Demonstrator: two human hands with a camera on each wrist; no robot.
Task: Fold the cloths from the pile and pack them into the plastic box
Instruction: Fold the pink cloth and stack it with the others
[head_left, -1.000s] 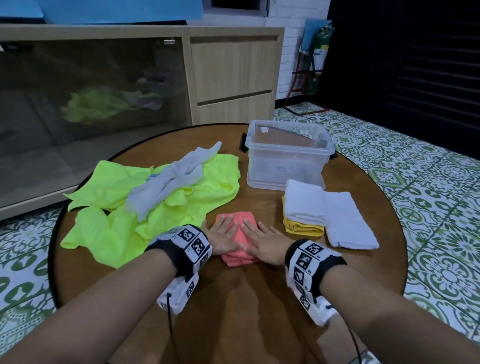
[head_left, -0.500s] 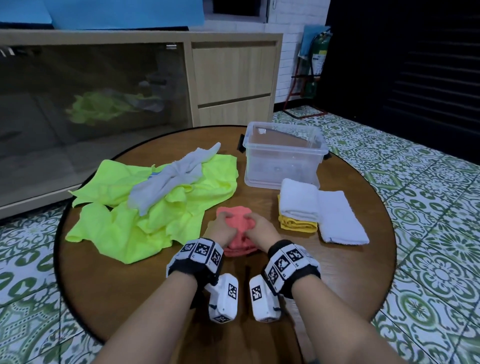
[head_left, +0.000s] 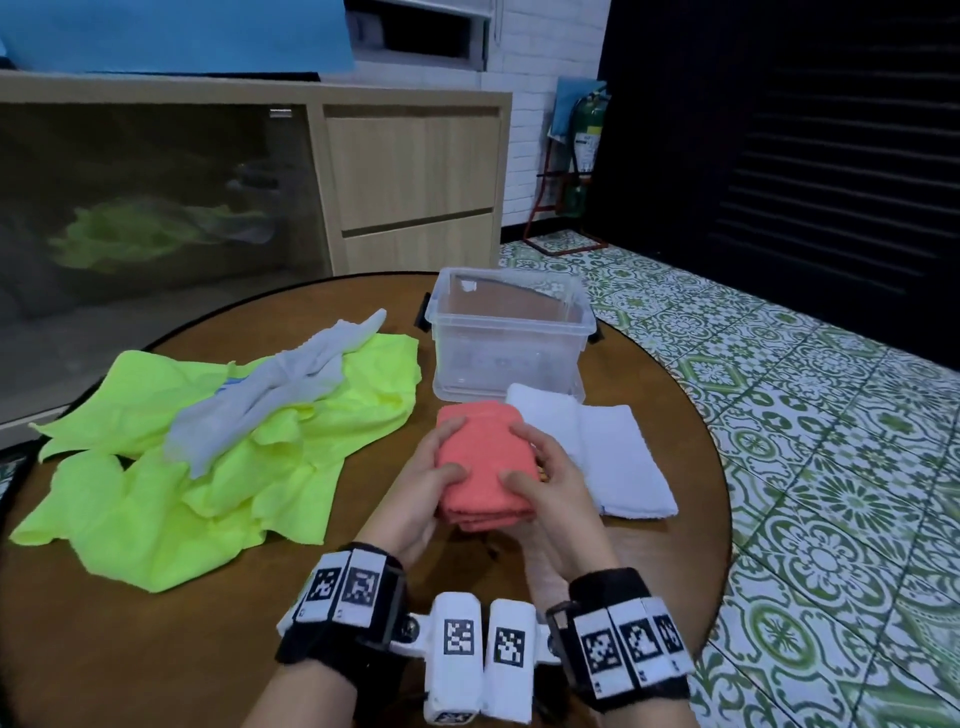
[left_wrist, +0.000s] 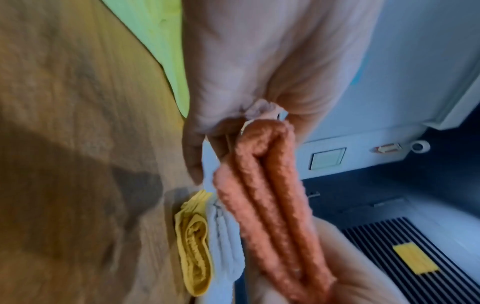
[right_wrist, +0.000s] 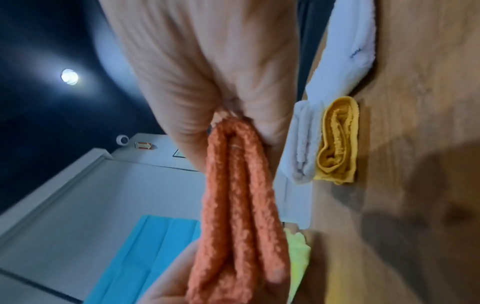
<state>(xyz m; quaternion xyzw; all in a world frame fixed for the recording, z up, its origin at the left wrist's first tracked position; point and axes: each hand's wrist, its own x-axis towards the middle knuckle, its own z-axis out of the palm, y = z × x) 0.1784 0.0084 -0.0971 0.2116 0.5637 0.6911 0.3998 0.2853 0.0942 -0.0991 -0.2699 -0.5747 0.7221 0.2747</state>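
Here, a round wooden table (head_left: 156, 649) is standing on green patterned floor tiles (head_left: 831, 467) before a cabinet (head_left: 410, 182). One clear plastic box (head_left: 511, 338) is sitting at its far edge. Both hands, left hand (head_left: 415, 499) and right hand (head_left: 556, 493), are gripping one folded pink cloth (head_left: 485, 462) above the table's middle. Two neon cloths (head_left: 208, 467) and one grey cloth (head_left: 270, 395) are lying piled toward the left edge; one white towel (head_left: 613, 452) is mostly hiding a yellow cloth (left_wrist: 193, 255).

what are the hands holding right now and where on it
Both hands hold the folded pink cloth above the table: left hand grips its left edge, right hand its right edge.
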